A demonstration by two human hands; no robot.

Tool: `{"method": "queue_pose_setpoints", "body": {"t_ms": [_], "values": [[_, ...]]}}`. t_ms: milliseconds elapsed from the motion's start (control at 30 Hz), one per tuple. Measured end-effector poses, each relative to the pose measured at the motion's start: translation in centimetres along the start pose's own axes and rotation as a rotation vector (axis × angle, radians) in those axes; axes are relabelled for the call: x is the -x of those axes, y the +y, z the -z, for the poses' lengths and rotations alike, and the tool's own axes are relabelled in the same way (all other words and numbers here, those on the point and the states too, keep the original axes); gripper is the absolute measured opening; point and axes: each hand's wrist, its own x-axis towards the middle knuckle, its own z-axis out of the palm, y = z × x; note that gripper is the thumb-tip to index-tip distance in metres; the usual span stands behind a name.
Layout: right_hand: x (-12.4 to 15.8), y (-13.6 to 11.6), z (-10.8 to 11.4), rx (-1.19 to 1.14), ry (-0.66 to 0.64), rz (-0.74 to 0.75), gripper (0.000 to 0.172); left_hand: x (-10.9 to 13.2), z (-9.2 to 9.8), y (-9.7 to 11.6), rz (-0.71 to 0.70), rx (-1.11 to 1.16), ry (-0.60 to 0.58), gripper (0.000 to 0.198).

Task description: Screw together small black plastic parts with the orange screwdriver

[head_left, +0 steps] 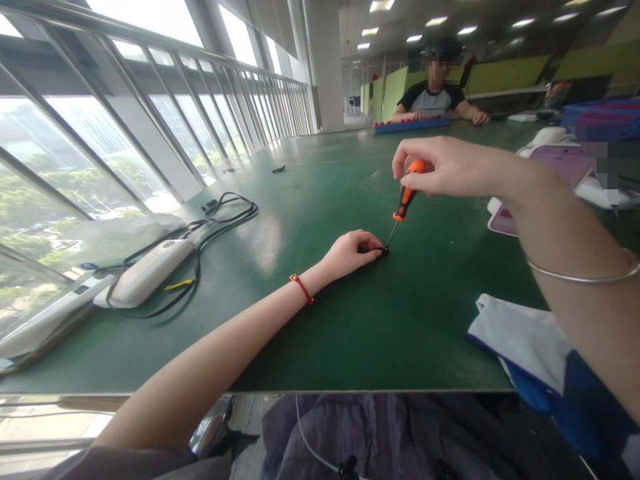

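Note:
My right hand (pixel 435 167) grips an orange and black screwdriver (pixel 406 200) by its handle, from above. The screwdriver leans slightly, its thin metal shaft running down to a small black part (pixel 384 251) on the green table (pixel 310 347). Low on the tabletop, my left hand (pixel 353 252) pinches that black part between thumb and fingers. Most of the part is hidden under the fingers, so its kind does not show. The screwdriver's tip meets the part's right end, just beyond the left fingertips.
At left lie a white power strip (pixel 150 273) and looped black cables (pixel 230 207). A small dark scrap (pixel 279 169) sits farther back. A white and blue cloth (pixel 525 333) lies at the right front edge. Across the table, a person (pixel 433 97) sits behind a blue tray (pixel 410 125).

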Motion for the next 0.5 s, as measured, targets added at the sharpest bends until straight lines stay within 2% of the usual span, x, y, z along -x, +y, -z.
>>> {"method": "queue_pose_setpoints", "body": {"t_ms": [100, 233, 367, 500], "values": [[0.01, -0.28, -0.12, -0.002, -0.013, -0.033, 0.022, 0.00, 0.02, 0.03, 0.000, -0.004, -0.004, 0.017], [0.07, -0.20, -0.07, 0.014, -0.013, -0.059, 0.036, -0.01, 0.03, -0.02, -0.002, -0.014, -0.004, 0.017], [-0.16, 0.21, -0.12, 0.051, 0.024, -0.024, 0.018, -0.01, 0.02, -0.04, 0.002, -0.019, -0.004, 0.017], [-0.13, -0.05, -0.22, 0.068, 0.026, -0.018, 0.023, -0.04, -0.01, -0.05, -0.001, -0.020, -0.003, 0.018]]}}
